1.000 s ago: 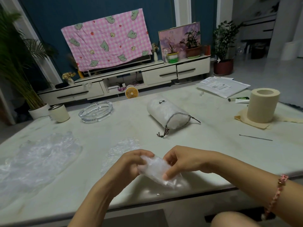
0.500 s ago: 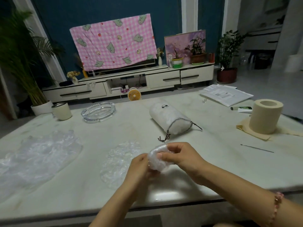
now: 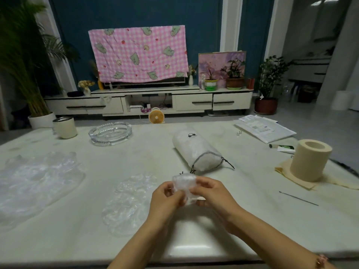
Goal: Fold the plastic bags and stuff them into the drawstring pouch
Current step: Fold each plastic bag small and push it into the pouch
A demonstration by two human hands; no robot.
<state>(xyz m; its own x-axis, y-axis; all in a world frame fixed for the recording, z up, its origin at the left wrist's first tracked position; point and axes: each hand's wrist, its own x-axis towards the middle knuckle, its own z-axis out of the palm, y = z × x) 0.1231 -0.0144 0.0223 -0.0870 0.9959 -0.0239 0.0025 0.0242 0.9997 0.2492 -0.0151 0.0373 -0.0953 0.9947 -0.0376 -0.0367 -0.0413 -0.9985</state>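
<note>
Both forearms run up from the bottom edge and converge mid-frame. Left grip (image 3: pixel 165 199) and right grip (image 3: pixel 213 195) face each other, nearly touching, backs toward the camera. Fingers of both are curled, pinching a small folded bag (image 3: pixel 183 182) between them. Right forearm angles in from lower right, with a bead bracelet (image 3: pixel 320 262) at the wrist. Fingertips slightly blurred.
</note>
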